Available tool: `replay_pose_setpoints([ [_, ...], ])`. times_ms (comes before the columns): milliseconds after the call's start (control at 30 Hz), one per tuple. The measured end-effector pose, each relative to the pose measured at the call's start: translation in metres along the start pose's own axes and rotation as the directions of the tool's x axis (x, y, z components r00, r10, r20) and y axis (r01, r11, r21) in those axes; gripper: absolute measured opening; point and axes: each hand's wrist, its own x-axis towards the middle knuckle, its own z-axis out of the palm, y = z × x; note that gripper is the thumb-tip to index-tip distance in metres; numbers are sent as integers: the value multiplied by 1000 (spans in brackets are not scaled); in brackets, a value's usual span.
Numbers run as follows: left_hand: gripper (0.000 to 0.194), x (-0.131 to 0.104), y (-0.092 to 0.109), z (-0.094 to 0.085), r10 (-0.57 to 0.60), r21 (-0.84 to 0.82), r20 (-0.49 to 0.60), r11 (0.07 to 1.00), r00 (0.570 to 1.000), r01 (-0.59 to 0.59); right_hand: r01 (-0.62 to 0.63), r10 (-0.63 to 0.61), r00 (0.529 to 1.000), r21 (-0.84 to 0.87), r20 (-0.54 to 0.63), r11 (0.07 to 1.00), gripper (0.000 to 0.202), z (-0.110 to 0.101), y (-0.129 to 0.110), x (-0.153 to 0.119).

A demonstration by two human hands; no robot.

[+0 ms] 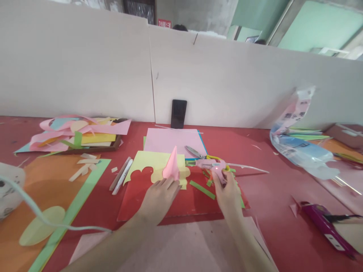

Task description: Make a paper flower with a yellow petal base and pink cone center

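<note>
My left hand (160, 198) is closed on the base of a pink paper cone (171, 166), which points upward over a scalloped yellow paper cut-out. In my right hand (229, 192) is a pink hot glue gun (212, 164), its nozzle facing left toward the cone but apart from it. A clear glue stick (249, 167) sticks out of the gun's back. Scissors with yellow handles (195, 152) lie just behind the gun. Beneath both hands is a red sheet (136, 206), with green paper strips (202, 190) scattered around the gun.
A phone (178, 114) leans on the white partition (113, 71). At left, a tray (113, 146) holds paper scraps, and a white cable (42, 217) crosses the orange sheets. Two pens (121, 175) lie left of the red sheet. A plastic bag (303, 147) and a purple tool (326, 226) are at right.
</note>
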Motion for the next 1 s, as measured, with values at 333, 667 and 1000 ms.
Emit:
replay_pose_setpoints([
  [333,34,45,-31,-65,-346,-505,-253,844,903,181,-157,159,987,79,-24,984,35,-14,7,12],
  [667,25,57,-21,-52,-283,-698,-166,710,945,90,-132,134,991,92,-9,987,39,-7,9,11],
  [1000,17,56,-24,-72,-410,-741,-157,650,898,167,-117,119,993,126,-7,985,38,-8,9,11],
])
